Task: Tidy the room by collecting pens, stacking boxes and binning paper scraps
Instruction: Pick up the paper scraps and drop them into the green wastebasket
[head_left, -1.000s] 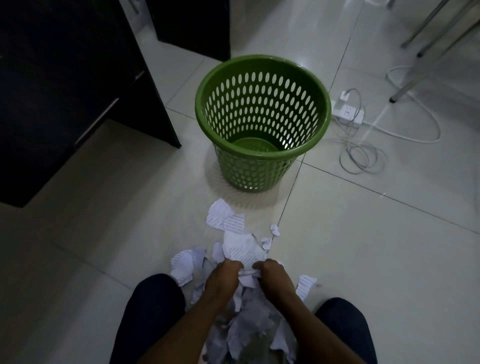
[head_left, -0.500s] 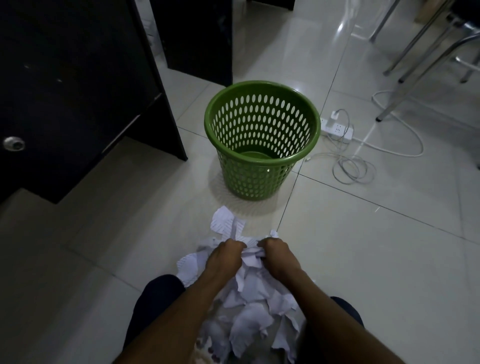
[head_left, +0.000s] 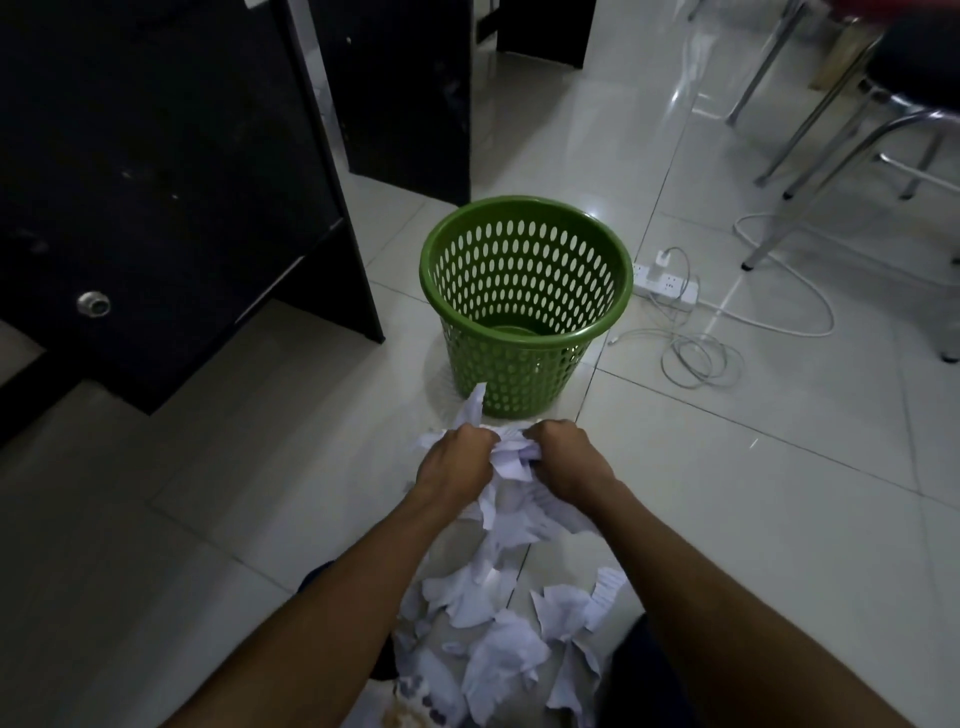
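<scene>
"Pale floor tiles (head_left: 208, 493) fill a dim room, seen from above. A dark desk (head_left: 156, 182) stands at the left, and a power strip (head_left: 670, 286) with a coiled cable (head_left: 696, 358) lies at the right."

"Where is the paper?"

"Mid-view, the left hand (head_left: 457, 462) and right hand (head_left: 563, 457) sit knuckles up, almost touching. The fingers of both curl round one shared bunch (head_left: 511, 460) of torn white paper. Loose scraps (head_left: 498, 649) lie on the floor closer to the person, under the forearms."

"And the bin?"

"The green perforated bin (head_left: 509, 374) stands upright, mouth facing up, with no paper showing inside. It is straight ahead of the hands, just beyond them. One piece sticking up from the bunch overlaps the bin's lower wall in this view. Neither hand is clearly nearer to it."

"So what does the next move need?"

"Probably a lift up and forward over the near rim, both hands together, then letting go. Pieces trail below the bunch, and those could fall short of the bin."
</scene>
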